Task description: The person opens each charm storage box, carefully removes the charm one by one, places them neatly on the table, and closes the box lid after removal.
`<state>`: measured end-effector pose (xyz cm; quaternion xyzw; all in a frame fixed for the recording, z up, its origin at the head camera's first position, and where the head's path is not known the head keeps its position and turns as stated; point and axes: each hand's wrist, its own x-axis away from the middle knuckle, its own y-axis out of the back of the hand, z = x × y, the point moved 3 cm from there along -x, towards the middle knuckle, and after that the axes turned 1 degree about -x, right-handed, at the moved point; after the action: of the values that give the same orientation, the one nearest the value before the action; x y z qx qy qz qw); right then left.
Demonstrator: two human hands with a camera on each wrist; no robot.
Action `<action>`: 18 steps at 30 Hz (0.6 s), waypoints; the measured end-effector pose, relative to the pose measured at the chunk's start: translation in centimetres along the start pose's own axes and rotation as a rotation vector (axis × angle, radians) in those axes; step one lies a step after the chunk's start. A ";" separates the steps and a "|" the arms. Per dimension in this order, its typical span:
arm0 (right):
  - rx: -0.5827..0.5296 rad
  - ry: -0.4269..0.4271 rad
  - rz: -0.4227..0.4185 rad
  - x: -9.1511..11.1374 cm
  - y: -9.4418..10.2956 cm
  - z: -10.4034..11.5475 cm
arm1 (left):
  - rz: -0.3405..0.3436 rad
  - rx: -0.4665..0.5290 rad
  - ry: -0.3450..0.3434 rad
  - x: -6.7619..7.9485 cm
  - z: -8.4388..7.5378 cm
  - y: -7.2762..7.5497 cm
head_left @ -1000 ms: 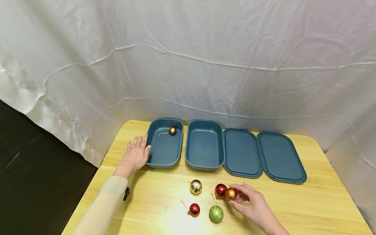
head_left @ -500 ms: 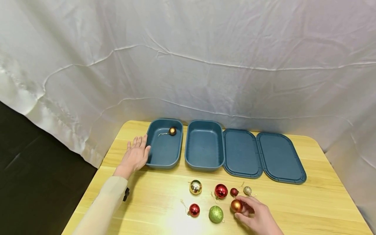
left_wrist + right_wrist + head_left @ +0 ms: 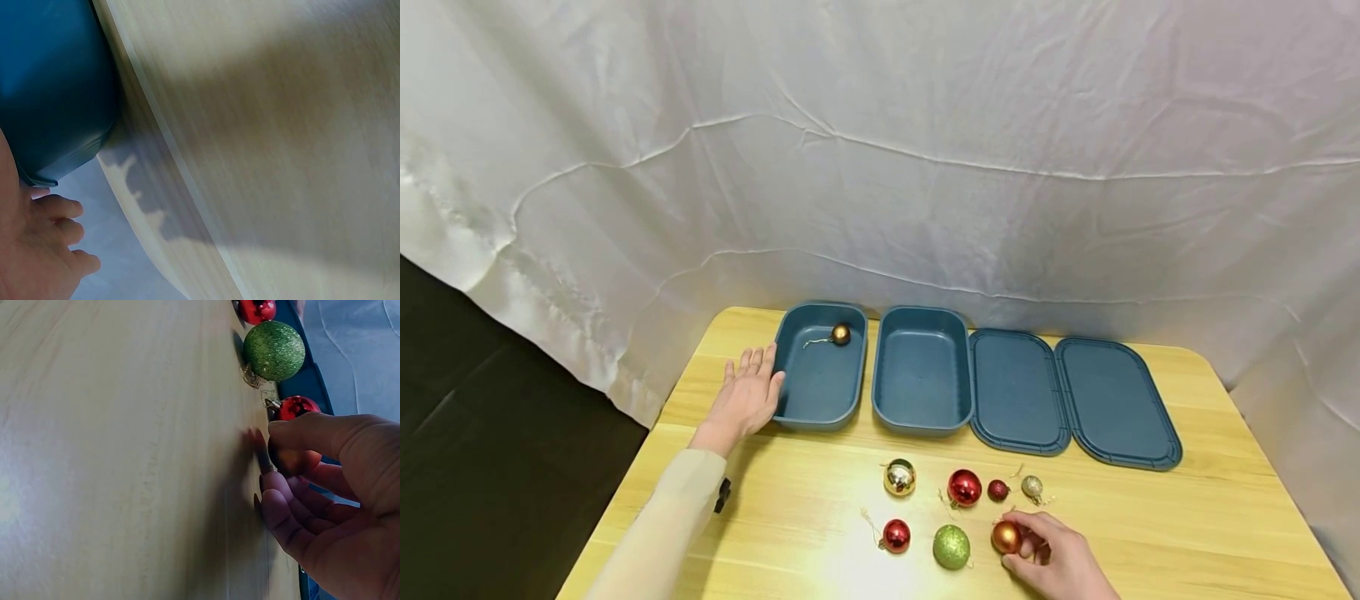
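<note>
The right hand point(image 3: 1060, 558) holds the orange ball point(image 3: 1006, 537) in a narrow grip of thumb and fingers, just right of the green ball point(image 3: 952, 547), on the desk point(image 3: 790, 517) or barely above it; I cannot tell which. The left hand point(image 3: 745, 400), fingers straight, rests against the left box point(image 3: 820, 387), perhaps to steady it. The lids point(image 3: 1021, 392) lie flat aside, leaving both boxes open from above.

Two blue boxes point(image 3: 922, 387) and two lids point(image 3: 1019, 392) are carried by the wooden table point(image 3: 790, 508). Baubles point(image 3: 951, 547) are scattered in front.
</note>
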<state>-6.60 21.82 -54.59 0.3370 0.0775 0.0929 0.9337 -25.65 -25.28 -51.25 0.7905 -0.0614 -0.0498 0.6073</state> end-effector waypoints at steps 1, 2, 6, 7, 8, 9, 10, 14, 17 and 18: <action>0.001 0.002 0.004 0.0 0.0 0.0 | 0.000 0.001 0.000 0.0 0.0 0.0; 0.001 0.003 0.010 0.0 -0.1 -0.1 | 0.002 0.001 0.000 0.0 0.0 0.0; -0.004 -0.010 0.032 0.0 -0.1 -0.1 | 0.000 0.000 -0.006 -0.1 0.0 0.1; -0.007 -0.018 0.042 -0.1 -0.1 -0.2 | 0.000 0.001 -0.006 -0.1 0.0 0.1; -0.009 -0.027 0.050 -0.1 0.0 -0.2 | 0.000 0.000 -0.007 -0.1 -0.1 0.1; -0.010 -0.035 0.056 -0.1 0.0 -0.2 | 0.000 -0.004 -0.008 -0.1 -0.1 0.1; -0.012 -0.043 0.061 -0.2 0.0 -0.2 | 0.001 -0.006 -0.008 -0.1 -0.1 0.1; -0.008 -0.056 0.077 -0.3 0.1 -0.2 | 0.000 -0.010 -0.008 0.0 -0.1 0.0; -0.009 -0.058 0.084 -0.3 0.2 -0.2 | -0.002 -0.007 -0.009 0.0 -0.1 0.1; -0.011 -0.059 0.088 -0.3 0.2 -0.2 | -0.003 -0.006 -0.009 0.0 -0.1 0.1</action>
<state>-7.00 22.00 -54.59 0.3378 0.0345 0.1244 0.9323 -25.65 -25.19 -51.11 0.7885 -0.0629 -0.0542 0.6094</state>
